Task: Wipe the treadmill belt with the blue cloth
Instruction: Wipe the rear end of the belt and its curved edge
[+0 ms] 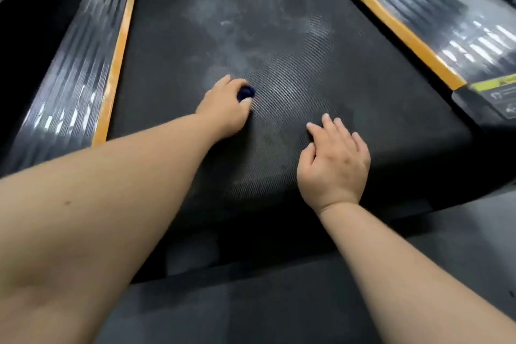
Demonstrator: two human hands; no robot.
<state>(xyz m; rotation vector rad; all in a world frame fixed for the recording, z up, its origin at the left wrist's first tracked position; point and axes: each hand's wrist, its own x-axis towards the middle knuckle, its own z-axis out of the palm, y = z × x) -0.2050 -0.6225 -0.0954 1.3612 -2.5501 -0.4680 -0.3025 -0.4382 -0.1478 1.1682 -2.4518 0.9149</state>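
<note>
The black treadmill belt (293, 45) runs away from me, with pale dusty smears across its middle and far part. My left hand (224, 107) grips a bunched dark blue cloth (245, 92) and holds it down on the belt left of centre; only a small wad of cloth shows between thumb and fingers. My right hand (335, 160) rests flat on the belt near its rear edge, fingers straight and spread, holding nothing.
Ribbed grey side rails with orange strips flank the belt, the left rail (75, 75) and the right rail (435, 14). A yellow warning label (497, 85) sits on the right rear corner. Dark floor (251, 313) lies below the belt's rear edge.
</note>
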